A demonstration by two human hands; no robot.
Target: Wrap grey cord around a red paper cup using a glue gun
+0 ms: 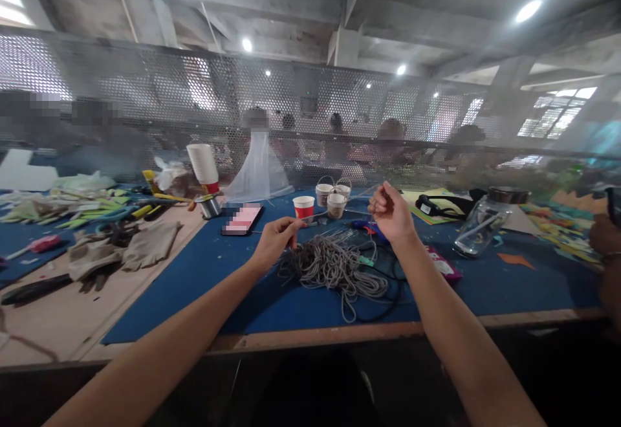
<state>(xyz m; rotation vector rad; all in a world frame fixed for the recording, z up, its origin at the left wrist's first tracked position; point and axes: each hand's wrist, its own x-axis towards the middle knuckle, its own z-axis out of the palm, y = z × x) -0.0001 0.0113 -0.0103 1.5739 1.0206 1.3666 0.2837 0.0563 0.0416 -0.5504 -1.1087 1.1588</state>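
My left hand [279, 240] is closed in a pinch on a thin grey cord, just in front of a red and white paper cup [304, 208]. My right hand [392, 212] is raised higher, its fingers curled and pinching the cord too. Between the hands runs a thin stretch of cord. Below lies a loose tangled heap of grey cord [334, 265] on the blue table mat. Behind it stand several small cups [336, 206] with cord-like loops on top. A blue-handled tool [363, 225] lies partly hidden behind the heap.
A phone [242, 218] lies left of my left hand. Farther left are a stack of paper cups [200, 163], a wire spool [208, 206] and work gloves [151, 246]. On the right are a glass jar [485, 223], a purple packet [444, 264] and another person's arm [609, 252].
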